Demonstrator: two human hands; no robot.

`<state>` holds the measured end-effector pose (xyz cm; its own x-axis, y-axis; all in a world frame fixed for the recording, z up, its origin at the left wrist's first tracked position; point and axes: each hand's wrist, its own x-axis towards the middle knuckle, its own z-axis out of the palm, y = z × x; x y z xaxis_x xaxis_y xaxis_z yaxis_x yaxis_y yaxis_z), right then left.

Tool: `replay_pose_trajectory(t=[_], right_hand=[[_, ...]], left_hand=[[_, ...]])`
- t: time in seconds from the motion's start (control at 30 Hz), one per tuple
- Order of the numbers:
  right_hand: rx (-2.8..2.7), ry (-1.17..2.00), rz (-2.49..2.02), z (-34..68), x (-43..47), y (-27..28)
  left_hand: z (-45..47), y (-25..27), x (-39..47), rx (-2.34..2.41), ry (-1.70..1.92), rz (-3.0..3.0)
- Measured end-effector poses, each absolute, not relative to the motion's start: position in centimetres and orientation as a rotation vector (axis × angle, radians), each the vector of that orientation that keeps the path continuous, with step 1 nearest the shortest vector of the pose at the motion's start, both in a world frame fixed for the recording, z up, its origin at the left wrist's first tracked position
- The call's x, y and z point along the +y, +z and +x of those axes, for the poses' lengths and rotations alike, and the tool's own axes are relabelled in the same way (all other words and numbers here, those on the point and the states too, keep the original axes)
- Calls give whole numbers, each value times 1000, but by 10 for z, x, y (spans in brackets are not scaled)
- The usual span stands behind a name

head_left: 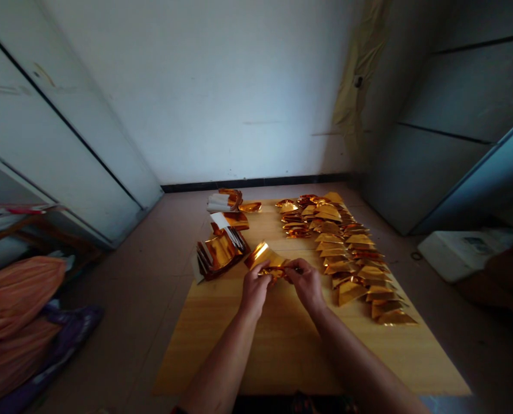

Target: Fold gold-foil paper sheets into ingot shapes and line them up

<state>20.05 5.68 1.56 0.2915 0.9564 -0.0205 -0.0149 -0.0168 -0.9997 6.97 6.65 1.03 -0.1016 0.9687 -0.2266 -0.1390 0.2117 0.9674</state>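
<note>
My left hand [256, 286] and my right hand [306, 282] meet over the middle of the wooden table. Between them is a sheet of shiny gold foil paper [271, 257], its near edge bunched or folded. The fingers of each hand pinch one end of that edge, while the sheet's far part stands up loosely. To the left of my left hand lies a curled stack of gold foil sheets [222, 248] with white backs. Rows of folded gold paper pieces [355, 253] overlap on the right side of the table.
The wooden table [222, 328] stands near a white wall. More foil sheets [226, 200] lie at its far left corner. A white box [450, 250] is on the floor at right. Orange cloth [19, 293] and a purple bag [62, 339] are at left.
</note>
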Motion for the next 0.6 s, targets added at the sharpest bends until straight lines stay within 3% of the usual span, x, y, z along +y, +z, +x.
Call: replay_pose_trajectory(t=[0.23,0.6], right_hand=[[-1038,957,-1374,200,56,12],[-852,1147,-1289,206,54,20]], left_hand=[[73,8,64,1286,1106,933],[66,15,65,1114,1027,1082]])
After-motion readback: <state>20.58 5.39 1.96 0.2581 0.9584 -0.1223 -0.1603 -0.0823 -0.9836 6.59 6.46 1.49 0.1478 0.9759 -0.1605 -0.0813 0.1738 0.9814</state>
